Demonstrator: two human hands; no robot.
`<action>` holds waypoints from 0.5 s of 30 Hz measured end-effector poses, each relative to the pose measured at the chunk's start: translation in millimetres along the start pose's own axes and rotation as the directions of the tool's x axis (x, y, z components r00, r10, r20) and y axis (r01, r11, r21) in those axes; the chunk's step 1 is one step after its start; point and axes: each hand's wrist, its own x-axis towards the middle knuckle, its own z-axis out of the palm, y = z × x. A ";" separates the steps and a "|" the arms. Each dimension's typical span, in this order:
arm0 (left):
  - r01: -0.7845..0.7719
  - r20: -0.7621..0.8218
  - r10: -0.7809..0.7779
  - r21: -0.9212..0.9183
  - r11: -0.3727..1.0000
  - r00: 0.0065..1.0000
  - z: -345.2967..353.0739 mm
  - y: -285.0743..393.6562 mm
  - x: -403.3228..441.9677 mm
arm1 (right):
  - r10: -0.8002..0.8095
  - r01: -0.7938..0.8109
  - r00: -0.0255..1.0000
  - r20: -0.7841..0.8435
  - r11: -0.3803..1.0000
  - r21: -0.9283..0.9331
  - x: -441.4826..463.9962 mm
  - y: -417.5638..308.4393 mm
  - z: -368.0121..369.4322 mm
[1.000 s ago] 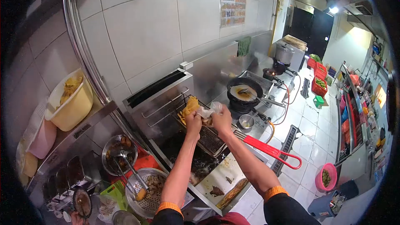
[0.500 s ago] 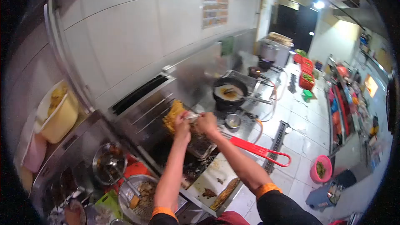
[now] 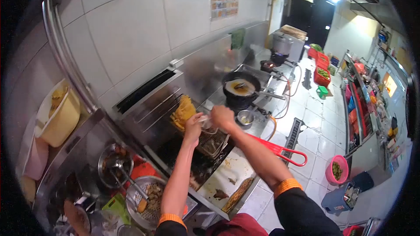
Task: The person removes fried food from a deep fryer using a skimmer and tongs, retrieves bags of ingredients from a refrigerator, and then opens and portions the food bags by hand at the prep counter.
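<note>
My left hand (image 3: 193, 129) is closed on one side of a small clear plastic bag (image 3: 205, 122), above the fryer basket (image 3: 213, 145). Beside it, my right hand (image 3: 223, 117) is closed at the bag's other side. Something brownish shows in the bag; I cannot make out what. Yellow fried food (image 3: 183, 112) lies in the basket's far end, just left of my left hand. The basket's red handle (image 3: 280, 150) extends to the right under my right forearm.
Dark oil (image 3: 175, 159) fills the fryer below. A black wok (image 3: 240, 88) and small metal bowl (image 3: 245, 118) stand beyond my right hand. At the lower left are a perforated bowl (image 3: 146, 201) and a metal bowl with tongs (image 3: 115, 164). Another person's hand (image 3: 75, 216) shows there.
The view has shifted, moving the scene left. My hands have drawn slightly apart around the bag, with my right hand higher. The other person's hand has come further into view at the lower left.
</note>
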 end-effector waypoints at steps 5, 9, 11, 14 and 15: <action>0.096 0.014 -0.100 0.178 0.979 0.995 -12.3 -0.6 -3.5 | -0.005 -0.003 0.993 0.121 0.998 0.062 1.1 6.9 -7.6; 0.150 0.006 -0.155 0.210 0.966 0.988 -14.0 9.0 -8.3 | -0.039 0.032 0.997 0.067 0.994 0.102 2.0 12.9 -6.3; 0.140 0.058 -0.139 -0.017 0.990 0.989 -18.1 3.0 -1.0 | -0.097 0.083 0.994 0.048 0.968 0.237 3.3 13.1 -7.6; 0.124 0.105 -0.093 -0.353 0.927 0.990 -20.0 2.5 3.8 | -0.128 0.156 0.987 -0.097 0.912 0.379 9.0 16.4 -3.9; 0.073 0.094 -0.040 -0.383 0.921 0.995 -19.9 4.0 6.4 | -0.134 0.171 0.984 -0.120 0.903 0.394 12.4 16.7 -4.0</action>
